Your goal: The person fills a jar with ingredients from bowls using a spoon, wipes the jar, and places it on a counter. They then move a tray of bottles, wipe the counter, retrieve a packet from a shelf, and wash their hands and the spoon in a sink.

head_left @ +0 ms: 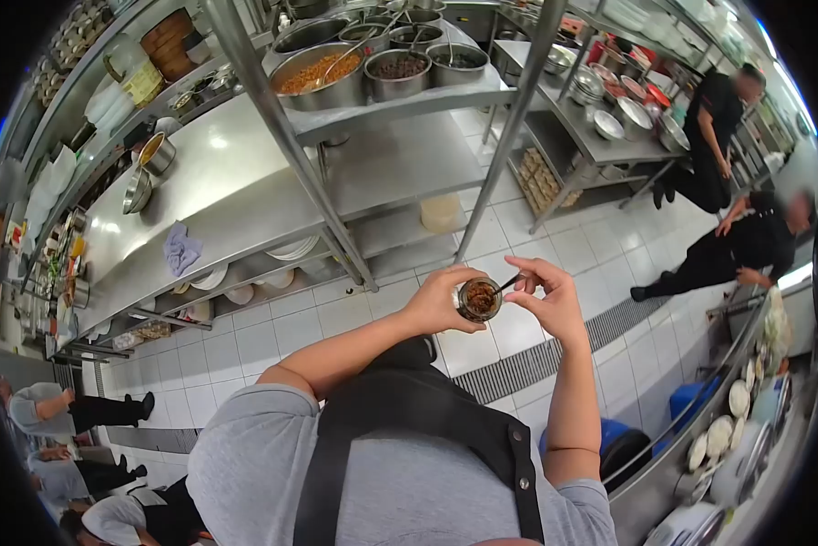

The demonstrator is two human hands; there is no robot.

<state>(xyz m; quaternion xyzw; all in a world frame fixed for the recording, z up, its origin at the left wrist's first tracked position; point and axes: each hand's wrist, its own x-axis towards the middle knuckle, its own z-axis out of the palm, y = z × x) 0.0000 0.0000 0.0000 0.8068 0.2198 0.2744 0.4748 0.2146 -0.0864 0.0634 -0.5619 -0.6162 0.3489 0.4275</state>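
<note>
Around a small glass jar [479, 300] the fingers of my left hand [439, 298] are wrapped, holding it in front of my body. Reddish-brown, chunky food fills part of the jar, seen through its open top. My right hand [547, 296] pinches the thin handle of a spoon [511, 282] between thumb and fingers. The spoon slants down into the jar, and its bowl is hidden in the food. Both hands are above the tiled floor.
A steel counter [236, 155] with a purple cloth [182, 248] stands ahead left. Large pots of food [323, 77] sit on a shelf ahead. Two people in black [746, 237] are at the right; several others are at lower left. A floor drain grate [555, 359] crosses below.
</note>
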